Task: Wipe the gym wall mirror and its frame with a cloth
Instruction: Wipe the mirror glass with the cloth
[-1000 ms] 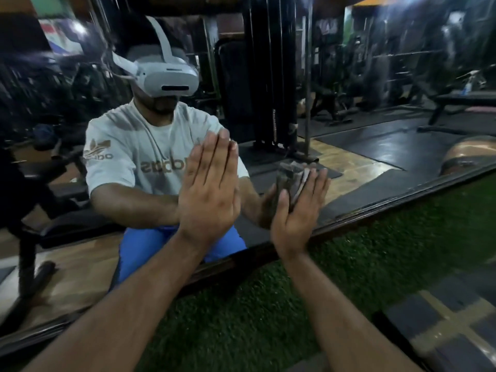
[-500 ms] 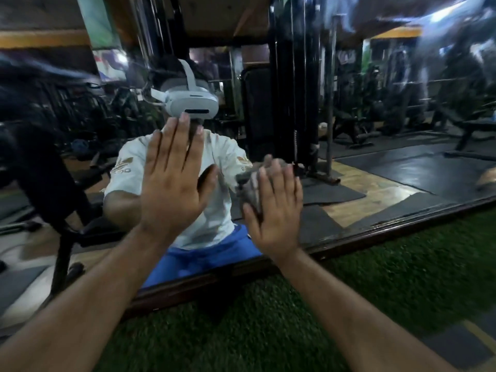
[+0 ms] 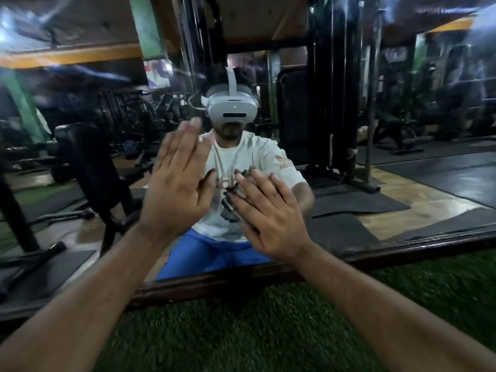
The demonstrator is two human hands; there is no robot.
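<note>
From the head view I see both of my hands raised flat against the gym wall mirror. My left hand lies with straight fingers held close together, pointing up and slightly right, palm toward the glass; its grip is spread flat and holds nothing. My right hand is also flat, fingers straight and angled up to the left, pressing a dark grey cloth against the mirror; the cloth shows only as a crumpled edge past the fingertips and thumb, the rest hidden under the palm. The two hands sit just beside each other, the left higher. The dark wooden frame runs along the mirror's lower edge, below both hands, tilted across the view and meeting the green artificial turf on the floor. In the glass I see the reflection of a seated person in a white shirt and blue trousers wearing a white headset, with blurred gym machines behind.
</note>
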